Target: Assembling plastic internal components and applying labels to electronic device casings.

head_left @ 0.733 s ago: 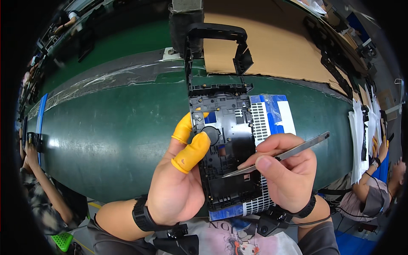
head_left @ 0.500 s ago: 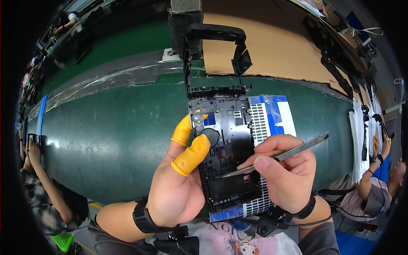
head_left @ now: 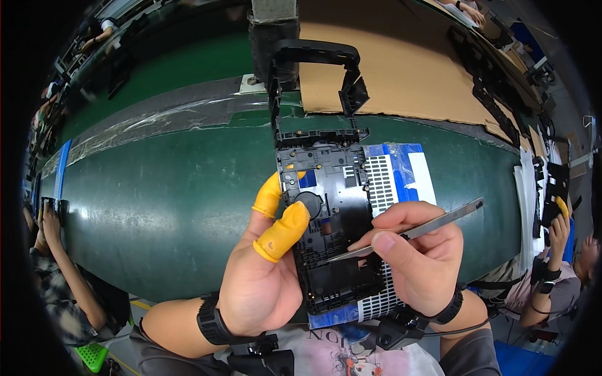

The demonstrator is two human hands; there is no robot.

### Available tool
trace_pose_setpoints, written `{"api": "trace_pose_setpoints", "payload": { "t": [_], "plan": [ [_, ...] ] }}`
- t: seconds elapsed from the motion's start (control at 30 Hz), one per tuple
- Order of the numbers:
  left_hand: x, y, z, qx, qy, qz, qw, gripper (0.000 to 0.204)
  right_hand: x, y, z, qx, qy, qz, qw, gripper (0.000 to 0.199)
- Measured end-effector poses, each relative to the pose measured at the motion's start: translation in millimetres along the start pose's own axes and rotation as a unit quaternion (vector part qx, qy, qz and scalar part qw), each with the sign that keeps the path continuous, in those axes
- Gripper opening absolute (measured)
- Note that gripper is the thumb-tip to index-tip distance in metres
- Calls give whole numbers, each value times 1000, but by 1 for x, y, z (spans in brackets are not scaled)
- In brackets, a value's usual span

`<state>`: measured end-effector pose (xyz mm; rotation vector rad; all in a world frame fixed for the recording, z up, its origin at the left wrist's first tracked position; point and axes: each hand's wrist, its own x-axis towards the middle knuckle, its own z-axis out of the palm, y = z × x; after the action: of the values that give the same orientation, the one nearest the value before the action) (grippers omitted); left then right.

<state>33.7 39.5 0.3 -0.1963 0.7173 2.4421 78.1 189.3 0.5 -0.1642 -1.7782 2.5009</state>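
Note:
A black plastic housing (head_left: pixel 345 219) with ribs, screw bosses and a round recess stands tilted before me, an angular handle-like frame (head_left: pixel 316 51) rising from its far end. My left hand (head_left: pixel 260 285) holds its left edge, yellow finger cots on thumb and forefinger. The thumb presses beside the round recess; the forefinger goes partly behind the edge. Pinched in my right hand (head_left: pixel 423 260) are slim metal tweezers (head_left: pixel 448 216). Their pointed tip is over the lower part of the housing; I cannot tell whether it touches.
Behind the housing lies a blue and white piece with a slotted grid (head_left: pixel 411 166) on the green table (head_left: pixel 169 200). Cardboard (head_left: pixel 389 81) covers the far right beyond a dark post (head_left: pixel 274 44). White sheets (head_left: pixel 530 194) stand at right. Other people work at both sides.
The housing has shifted very slightly left, and the tweezers with my right hand moved a little the same way. At far right, another person's arm has moved, a black part near that hand.

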Motion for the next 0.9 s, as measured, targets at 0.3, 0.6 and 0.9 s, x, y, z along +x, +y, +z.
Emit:
{"api": "trace_pose_setpoints", "payload": {
  "t": [0.3, 0.6, 0.9],
  "plan": [
    [-5, -1, 0, 108, -40, 3, 993, 89, -7, -10, -6, 21, 23, -29, 999, 17],
    [2, 16, 0, 86, 2, 142, 986, 66, 16, -2, -51, -68, 101, 13, 992, 16],
    [13, 17, -7, 93, 77, 149, 981, 38, 16, 7, -54, -73, 70, 26, 995, 15]
  ]
}}
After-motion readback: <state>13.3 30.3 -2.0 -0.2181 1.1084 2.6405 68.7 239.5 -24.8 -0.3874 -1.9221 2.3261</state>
